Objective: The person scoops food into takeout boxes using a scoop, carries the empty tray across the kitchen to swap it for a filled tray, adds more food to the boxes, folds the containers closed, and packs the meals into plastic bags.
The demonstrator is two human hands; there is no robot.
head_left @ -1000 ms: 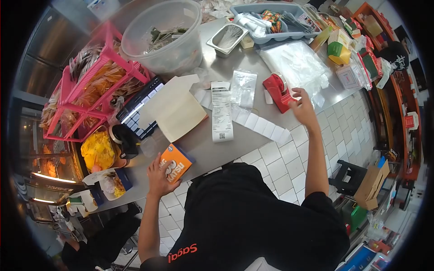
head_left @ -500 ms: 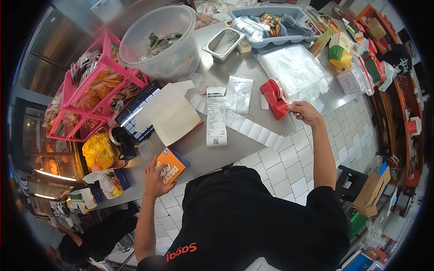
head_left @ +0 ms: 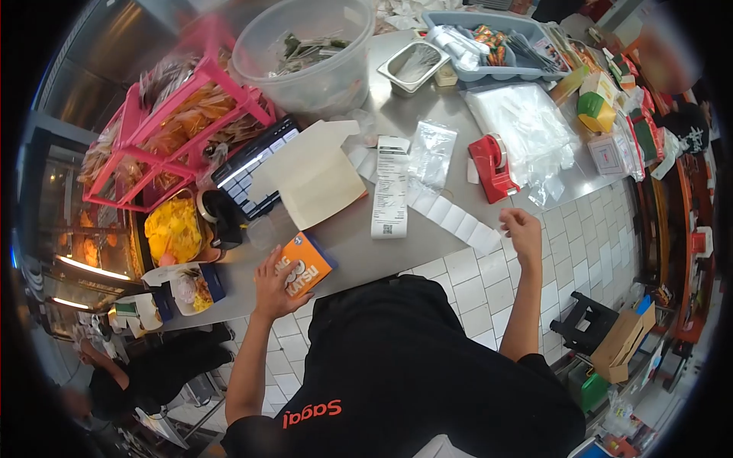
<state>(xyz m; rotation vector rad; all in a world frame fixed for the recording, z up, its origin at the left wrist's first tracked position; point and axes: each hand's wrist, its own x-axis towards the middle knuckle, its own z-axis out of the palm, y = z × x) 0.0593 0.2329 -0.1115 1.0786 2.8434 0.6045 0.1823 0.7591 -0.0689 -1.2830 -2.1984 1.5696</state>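
My left hand point(head_left: 276, 286) grips an orange and dark blue food box point(head_left: 311, 262) by its near left side, at the counter's front edge. The fingers lie over its printed face. Past the counter edge, my right hand point(head_left: 523, 231) is raised with thumb and fingers pinched together. Whatever is between those fingertips is too small to make out. Above that hand stands a red tape dispenser point(head_left: 492, 172), apart from it. A long printed receipt point(head_left: 390, 191) and a strip of white labels point(head_left: 454, 217) lie between my hands. Behind the food box is an unfolded cream carton point(head_left: 324, 179).
Clear plastic bags point(head_left: 523, 126) lie beside the dispenser. Farther back stand a cutlery tray point(head_left: 466, 72), a metal pan point(head_left: 412, 69) and a big clear tub point(head_left: 305, 84). Pink baskets point(head_left: 137, 141) and open meal boxes point(head_left: 191, 290) are at left. A co-worker point(head_left: 153, 374) stands lower left.
My right hand has left the end of the tape dispenser and moved toward me, still pinched. My left hand stays on the food box. The whole view has shifted slightly.
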